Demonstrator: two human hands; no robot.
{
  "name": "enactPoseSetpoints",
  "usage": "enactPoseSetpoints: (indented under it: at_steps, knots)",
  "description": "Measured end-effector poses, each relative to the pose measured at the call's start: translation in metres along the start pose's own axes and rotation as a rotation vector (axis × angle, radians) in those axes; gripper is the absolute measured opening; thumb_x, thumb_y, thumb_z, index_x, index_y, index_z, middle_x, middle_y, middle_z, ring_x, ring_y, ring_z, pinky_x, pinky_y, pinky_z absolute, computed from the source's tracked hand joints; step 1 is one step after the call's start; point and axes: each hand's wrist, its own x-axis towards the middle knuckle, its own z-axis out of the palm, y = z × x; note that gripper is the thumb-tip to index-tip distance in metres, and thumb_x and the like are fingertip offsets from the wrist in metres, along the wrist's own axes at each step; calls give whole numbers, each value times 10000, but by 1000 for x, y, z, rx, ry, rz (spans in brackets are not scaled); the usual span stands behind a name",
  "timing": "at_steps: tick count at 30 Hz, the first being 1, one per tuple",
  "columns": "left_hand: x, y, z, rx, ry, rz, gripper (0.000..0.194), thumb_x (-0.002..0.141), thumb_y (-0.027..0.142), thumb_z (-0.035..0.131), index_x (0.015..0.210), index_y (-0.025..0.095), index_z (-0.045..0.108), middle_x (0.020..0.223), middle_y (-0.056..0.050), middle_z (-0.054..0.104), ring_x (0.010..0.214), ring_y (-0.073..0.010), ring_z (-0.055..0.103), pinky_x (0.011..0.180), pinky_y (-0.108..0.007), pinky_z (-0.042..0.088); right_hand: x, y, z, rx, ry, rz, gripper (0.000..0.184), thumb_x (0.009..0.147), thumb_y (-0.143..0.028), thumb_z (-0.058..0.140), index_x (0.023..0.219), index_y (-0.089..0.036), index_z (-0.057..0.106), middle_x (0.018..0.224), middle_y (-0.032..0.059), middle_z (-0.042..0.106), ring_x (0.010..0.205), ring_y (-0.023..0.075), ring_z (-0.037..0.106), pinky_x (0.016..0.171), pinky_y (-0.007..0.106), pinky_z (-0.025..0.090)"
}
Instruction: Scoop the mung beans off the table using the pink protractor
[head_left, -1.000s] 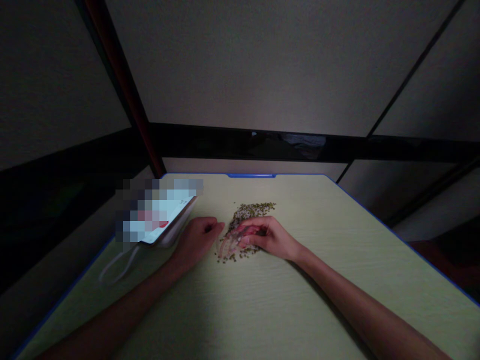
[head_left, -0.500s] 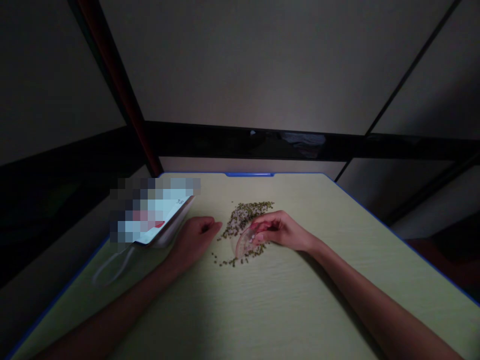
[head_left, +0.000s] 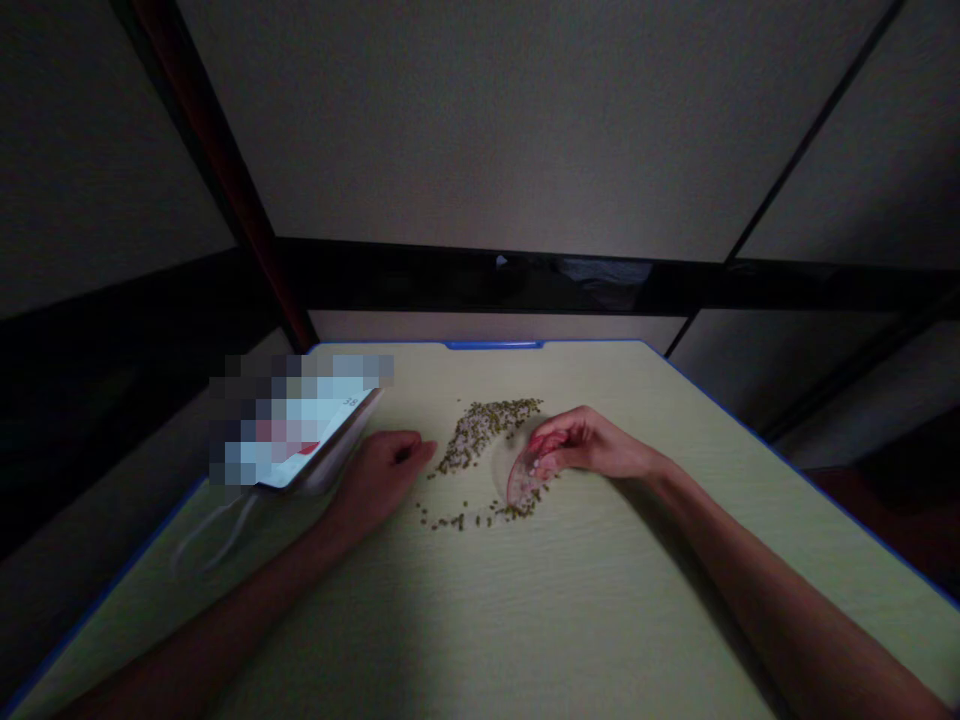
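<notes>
My right hand (head_left: 581, 445) pinches a clear, thin, round plastic piece (head_left: 517, 480) with a reddish tint, held tilted on edge against the tabletop; whether it is a lid or a shallow dish I cannot tell. Small green beans (head_left: 499, 415) mixed with pale grains lie in a heap just behind and left of it. More beans (head_left: 517, 511) gather along its near edge and trail off leftward. My left hand (head_left: 386, 465) rests on the table as a loose fist, left of the heap, with nothing visible in it.
A phone (head_left: 319, 435) with a lit screen leans on a pale stand at the left, partly blurred out, and a light strap (head_left: 225, 530) hangs from it. The pale wooden table (head_left: 487, 620) has a blue edge, with a blue handle (head_left: 493, 345) at the back. Cabinet panels (head_left: 480, 130) rise behind.
My right hand has moved a little to the right with the clear piece, leaving a gap between the heap and the near line of beans. My left hand stays in place.
</notes>
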Motion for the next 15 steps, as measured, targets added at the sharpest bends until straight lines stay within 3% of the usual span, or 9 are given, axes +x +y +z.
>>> enactPoseSetpoints:
  at_steps: [9, 11, 15]
  knots:
    - [0, 2, 0, -19, -1, -5, 331, 662, 443, 409, 451, 222, 282, 447, 60, 282, 465, -114, 311, 472, -266, 238, -10, 1, -18, 4, 3, 85, 169, 654, -119, 728, 820, -133, 702, 714, 28, 709, 623, 123, 651, 618, 243, 522]
    - [0, 2, 0, -16, 3, 0, 333, 663, 442, 407, 447, 222, 282, 445, 59, 283, 464, -114, 313, 471, -266, 239, -12, 5, -20, 23, 109, 46, 182, 638, -136, 743, 815, -139, 699, 681, 19, 703, 614, 125, 649, 607, 240, 513]
    - [1, 1, 0, -5, 3, 16, 330, 669, 431, 404, 447, 219, 284, 459, 57, 282, 476, -114, 324, 481, -265, 244, -9, 15, -22, 89, 443, -84, 224, 623, -206, 758, 830, -165, 682, 676, -3, 702, 607, 118, 646, 619, 240, 502]
